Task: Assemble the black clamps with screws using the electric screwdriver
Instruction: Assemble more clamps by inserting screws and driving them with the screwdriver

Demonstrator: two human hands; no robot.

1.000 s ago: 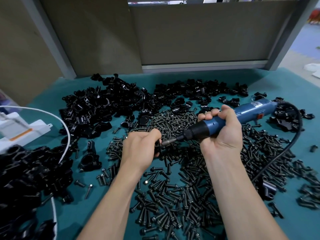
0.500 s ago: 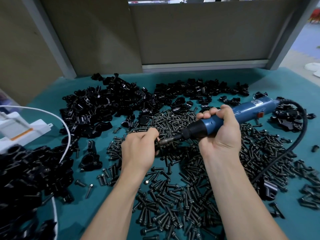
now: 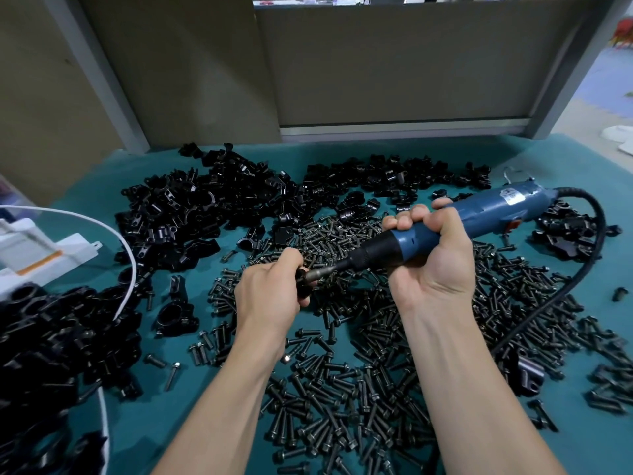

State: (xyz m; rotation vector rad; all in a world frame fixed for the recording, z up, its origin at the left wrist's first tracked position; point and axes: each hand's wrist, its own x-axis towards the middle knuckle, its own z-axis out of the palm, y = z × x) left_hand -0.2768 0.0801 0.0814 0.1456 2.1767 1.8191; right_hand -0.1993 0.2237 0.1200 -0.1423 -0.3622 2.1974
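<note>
Teal tabletop [image 3: 325,156], scattered screws [image 3: 376,389]

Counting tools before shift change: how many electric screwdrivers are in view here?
1. The blue screwdriver is gripped in the right hand, its tip against the clamp the left hand holds. Another could lie outside view.

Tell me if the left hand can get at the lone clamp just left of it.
Probably not yet: the left hand grips a clamp against the screwdriver bit. The way to the lone clamp looks free, only scattered screws between.
</note>
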